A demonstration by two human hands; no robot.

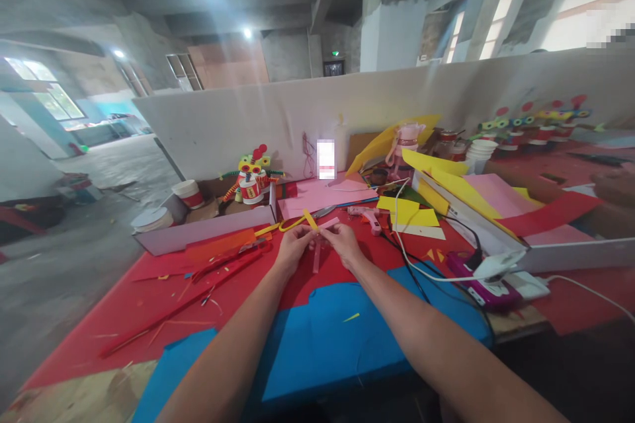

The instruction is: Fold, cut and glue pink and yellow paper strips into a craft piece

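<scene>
In the middle of the view, my left hand (294,248) and my right hand (343,243) meet with closed fingertips. Between them they pinch a yellow paper strip (310,219) and a pink paper strip (329,223) where the two cross. One pink end (316,260) hangs below the fingers. The exact fold at the crossing is too small to make out. Just beyond my hands lie a pair of scissors (326,211) and a pink glue gun (371,219). A looped yellow strip (290,225) rests by my left fingers.
Paper-cup figures (252,188) stand behind a low white box wall (208,231). Red strips (198,301) and scraps litter the left side. At the right are a purple power strip (483,287), a white cable (404,244) and a box of coloured paper (560,256). Blue sheets (327,344) cover the front edge.
</scene>
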